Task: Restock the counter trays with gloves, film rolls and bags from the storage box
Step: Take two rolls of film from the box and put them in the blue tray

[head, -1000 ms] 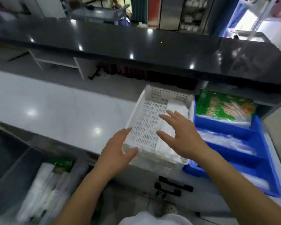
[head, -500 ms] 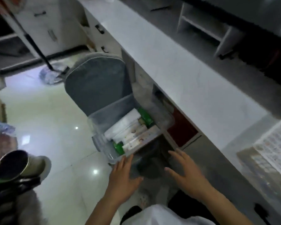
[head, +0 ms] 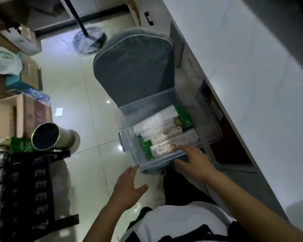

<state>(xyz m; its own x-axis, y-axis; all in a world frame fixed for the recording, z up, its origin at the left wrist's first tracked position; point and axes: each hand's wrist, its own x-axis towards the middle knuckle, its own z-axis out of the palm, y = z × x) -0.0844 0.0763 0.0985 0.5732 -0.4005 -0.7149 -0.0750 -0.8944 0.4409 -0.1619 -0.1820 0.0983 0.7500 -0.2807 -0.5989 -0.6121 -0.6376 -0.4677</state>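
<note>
Storage box (head: 166, 109): film rolls (head: 166, 136), green packs (head: 183, 116) | right hand (head: 196, 161), left hand (head: 129, 187): both spread, empty

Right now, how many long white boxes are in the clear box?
3 show, side by side: one under the right hand, one behind it, one farthest back. More may hide underneath.

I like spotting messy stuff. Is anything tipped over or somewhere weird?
Yes. A round metal tin lies on its side at the left, its open mouth facing the camera. And the clear storage box sits on a grey chair rather than the floor. Nothing looks spilled or broken.
</note>
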